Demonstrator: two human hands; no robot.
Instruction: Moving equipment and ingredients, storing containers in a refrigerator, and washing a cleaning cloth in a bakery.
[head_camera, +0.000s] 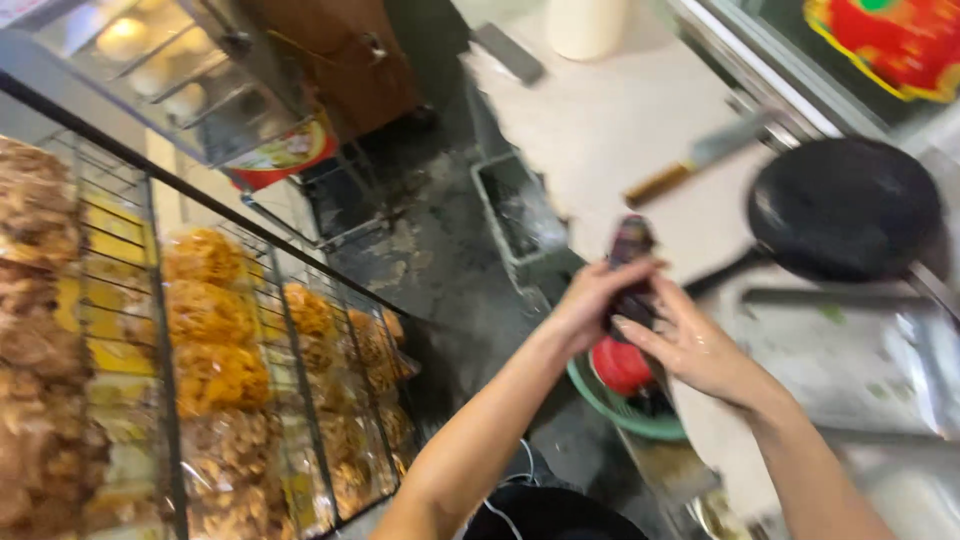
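a: head view: what do the hands hold?
b: the left hand and right hand both grasp a dark plaid cloth, held upright between them.
a: where is it?
b: above a green basin holding something red, near a black frying pan and a cleaver on the counter.

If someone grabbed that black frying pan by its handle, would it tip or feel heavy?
The black frying pan looks broad next to its thin handle, so it would probably feel front-heavy and dip. Sitting flat on the counter, it would likely slide rather than roll.
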